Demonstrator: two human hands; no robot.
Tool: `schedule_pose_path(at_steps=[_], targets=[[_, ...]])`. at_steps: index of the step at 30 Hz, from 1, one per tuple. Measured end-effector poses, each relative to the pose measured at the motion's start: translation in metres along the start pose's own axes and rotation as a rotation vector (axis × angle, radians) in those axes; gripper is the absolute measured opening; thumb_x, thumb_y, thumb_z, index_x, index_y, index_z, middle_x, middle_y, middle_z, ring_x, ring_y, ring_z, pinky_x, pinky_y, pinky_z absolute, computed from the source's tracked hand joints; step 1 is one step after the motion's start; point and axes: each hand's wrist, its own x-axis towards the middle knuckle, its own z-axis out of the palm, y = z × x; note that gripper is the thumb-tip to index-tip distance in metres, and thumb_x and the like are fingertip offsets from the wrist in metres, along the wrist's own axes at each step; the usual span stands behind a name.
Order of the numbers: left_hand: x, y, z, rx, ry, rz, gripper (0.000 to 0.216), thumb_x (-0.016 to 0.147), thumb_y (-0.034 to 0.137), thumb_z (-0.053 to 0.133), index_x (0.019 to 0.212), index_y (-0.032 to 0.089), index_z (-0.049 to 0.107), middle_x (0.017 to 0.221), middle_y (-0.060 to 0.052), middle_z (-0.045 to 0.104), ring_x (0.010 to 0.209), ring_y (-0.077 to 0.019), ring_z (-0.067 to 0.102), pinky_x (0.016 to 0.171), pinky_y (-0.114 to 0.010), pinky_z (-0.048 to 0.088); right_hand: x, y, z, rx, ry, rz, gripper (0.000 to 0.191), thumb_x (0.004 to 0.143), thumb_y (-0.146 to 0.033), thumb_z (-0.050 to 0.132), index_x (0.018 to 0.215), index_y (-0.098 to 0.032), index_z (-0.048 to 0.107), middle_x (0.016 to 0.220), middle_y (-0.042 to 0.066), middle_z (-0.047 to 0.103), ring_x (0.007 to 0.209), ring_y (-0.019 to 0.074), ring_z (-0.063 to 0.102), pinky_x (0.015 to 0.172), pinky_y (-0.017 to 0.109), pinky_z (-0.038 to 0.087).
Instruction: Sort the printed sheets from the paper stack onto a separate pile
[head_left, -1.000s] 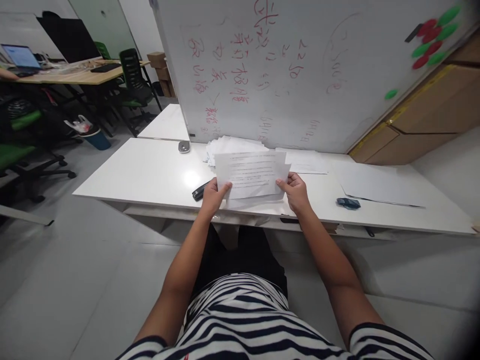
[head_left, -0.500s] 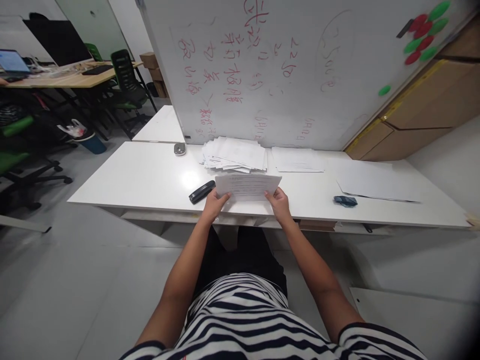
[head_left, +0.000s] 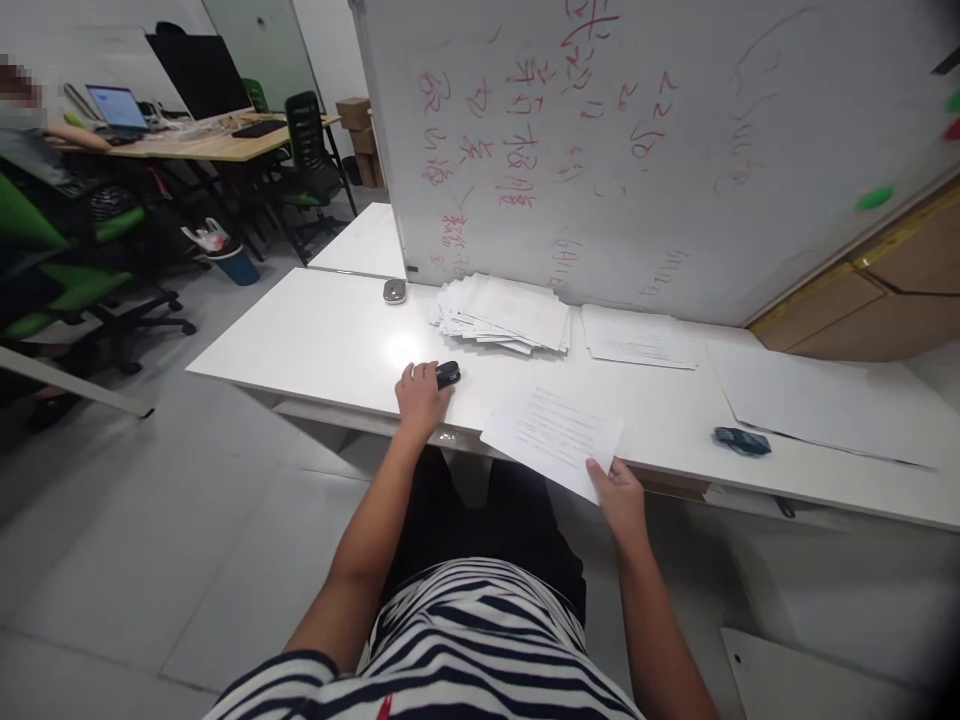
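Our right hand (head_left: 621,498) is pinching the paper (head_left: 553,435) by its near right corner, its long axis slanting away leftward, while our left hand (head_left: 421,397) is resting, fingers curled, on the black stapler (head_left: 449,374) lying left of it on the desk (head_left: 330,325), how tightly we cannot tell.

White table (head_left: 300,325): open stretch at left, in front of small grey device (head_left: 394,291). Front centre: occupied by left hand (head_left: 421,398) on black stapler (head_left: 448,374). Rear centre: paper stack (head_left: 514,312), backed by whiteboard (head_left: 495,235), a barrier. Front edge: overhung by printed sheet (head_left: 551,435) in right hand (head_left: 621,492). Passable gap: between sheet and dark blue item (head_left: 742,441).
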Motion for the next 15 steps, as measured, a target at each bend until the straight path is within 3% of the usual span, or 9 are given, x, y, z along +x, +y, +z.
schedule_pose_path(at_steps=[3, 7, 11, 15], targets=[[0.004, -0.014, 0.005, -0.049, -0.036, 0.057, 0.032, 0.087, 0.035, 0.053, 0.116, 0.023, 0.058, 0.113, -0.01, 0.063, 0.11, -0.0292, 0.051, 0.095, -0.044, 0.036, -0.009, -0.008, 0.006, 0.191, 0.023, 0.066, 0.043, 0.069, -0.044, 0.074, 0.103, -0.017, 0.068, 0.108, 0.009, 0.071, 0.095, 0.0255, 0.068, 0.092, 0.044, 0.051], [0.004, -0.022, 0.0, -0.254, -0.121, 0.216, 0.031, 0.084, 0.037, 0.057, 0.112, 0.025, 0.06, 0.107, -0.006, 0.066, 0.1, -0.0263, 0.054, 0.088, -0.04, 0.038, -0.012, -0.028, 0.015, 0.275, -0.026, 0.099, 0.042, 0.067, -0.041, 0.077, 0.104, -0.02, 0.069, 0.108, 0.006, 0.072, 0.094, 0.0268, 0.069, 0.09, 0.044, 0.055], [0.005, -0.021, -0.005, -0.37, -0.226, 0.283, 0.033, 0.083, 0.036, 0.058, 0.113, 0.026, 0.061, 0.107, -0.005, 0.066, 0.1, -0.0254, 0.054, 0.088, -0.038, 0.04, -0.009, -0.034, 0.025, 0.279, -0.079, 0.09, 0.042, 0.067, -0.041, 0.078, 0.103, -0.02, 0.069, 0.109, 0.007, 0.071, 0.098, 0.0273, 0.068, 0.091, 0.044, 0.054], [0.003, -0.019, -0.009, -0.44, -0.248, 0.244, 0.034, 0.082, 0.035, 0.059, 0.114, 0.026, 0.061, 0.109, -0.005, 0.065, 0.102, -0.0251, 0.053, 0.088, -0.038, 0.041, -0.006, -0.027, 0.03, 0.254, -0.092, 0.06, 0.039, 0.069, -0.041, 0.076, 0.102, -0.021, 0.069, 0.112, 0.007, 0.07, 0.102, 0.0257, 0.066, 0.096, 0.043, 0.051]])
